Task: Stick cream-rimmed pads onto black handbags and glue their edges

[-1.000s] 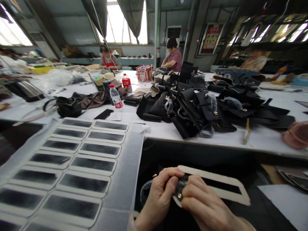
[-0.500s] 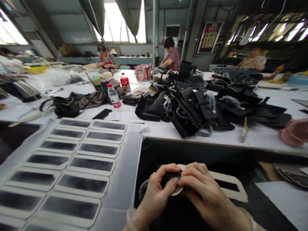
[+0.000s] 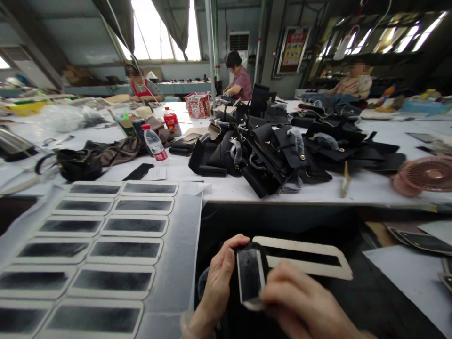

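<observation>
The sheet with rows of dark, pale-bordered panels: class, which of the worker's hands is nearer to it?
Left. The left hand is just right of the sheet, beside the left edge of the small panel; the right hand is farther right, at that panel's lower-right corner.

No words can be read; blurred print is seen on a clear bottle [image 3: 153, 141], red bottle [image 3: 172, 123] and wall poster [image 3: 294, 50].
</observation>
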`<state>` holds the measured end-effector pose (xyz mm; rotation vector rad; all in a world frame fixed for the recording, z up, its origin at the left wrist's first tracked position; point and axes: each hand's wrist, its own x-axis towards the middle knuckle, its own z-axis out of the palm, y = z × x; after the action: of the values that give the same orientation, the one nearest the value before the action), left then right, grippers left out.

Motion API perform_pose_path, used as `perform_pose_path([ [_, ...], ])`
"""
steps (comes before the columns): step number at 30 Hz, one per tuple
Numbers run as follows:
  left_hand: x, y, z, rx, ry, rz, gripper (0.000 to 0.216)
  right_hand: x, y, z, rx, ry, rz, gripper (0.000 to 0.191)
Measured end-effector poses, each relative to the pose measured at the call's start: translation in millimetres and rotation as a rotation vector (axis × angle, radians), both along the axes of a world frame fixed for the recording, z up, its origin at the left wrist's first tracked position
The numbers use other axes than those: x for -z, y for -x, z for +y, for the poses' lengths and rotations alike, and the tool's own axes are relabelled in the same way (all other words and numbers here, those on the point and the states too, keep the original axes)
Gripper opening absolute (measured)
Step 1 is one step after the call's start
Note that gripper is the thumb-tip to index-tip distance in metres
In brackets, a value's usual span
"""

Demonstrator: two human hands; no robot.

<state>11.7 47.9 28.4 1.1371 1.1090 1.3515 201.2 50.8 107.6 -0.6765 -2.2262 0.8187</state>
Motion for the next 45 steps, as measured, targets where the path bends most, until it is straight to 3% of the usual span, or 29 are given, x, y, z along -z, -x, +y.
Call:
perform_pose_path([
  [5,-1.9,-2.5,-3.6,-0.011,-0.067,-0.051,0.058,7.8,14.3,34.2,0.392,0.339,0.045,0.008],
  [9,-6.4,2.3,-4.6,-0.081,-0.036,0.067,0.044,30.4,20.3,25.8,0.476,0.582,0.147,0.013],
  [12,-6.9,3.1,-4.2,-0.162,0.030,0.122,0.040,43.5,23.8,9.2,0.509,0.669,0.221,0.013],
  [20,0.4,-2.5,-3.2,-0.255,0.122,0.045,0.041,57.9,38.7,-16.8,0.650,0.652,0.264,0.025],
  [23,1.9,-3.2,-5.6,-0.273,0.142,0.017,0.038,58.9,44.8,-19.1,0.679,0.639,0.296,0.022],
  [28,-0.2,-2.9,-4.7,-0.276,0.187,0.037,0.039,54.6,50.8,-12.9,0.697,0.667,0.375,0.010],
  [35,-9.1,-17.4,-12.4,-0.196,0.158,0.023,0.049,47.2,43.4,7.3,0.622,0.615,0.371,0.023],
  [39,6.2,-28.6,-34.2,-0.185,0.180,0.031,0.069,67.2,37.1,2.2,0.632,0.659,0.452,0.043],
  [45,19.7,-36.5,-46.9,-0.340,0.115,0.244,0.059,95.1,32.6,-10.4,0.676,0.703,0.503,0.053],
])
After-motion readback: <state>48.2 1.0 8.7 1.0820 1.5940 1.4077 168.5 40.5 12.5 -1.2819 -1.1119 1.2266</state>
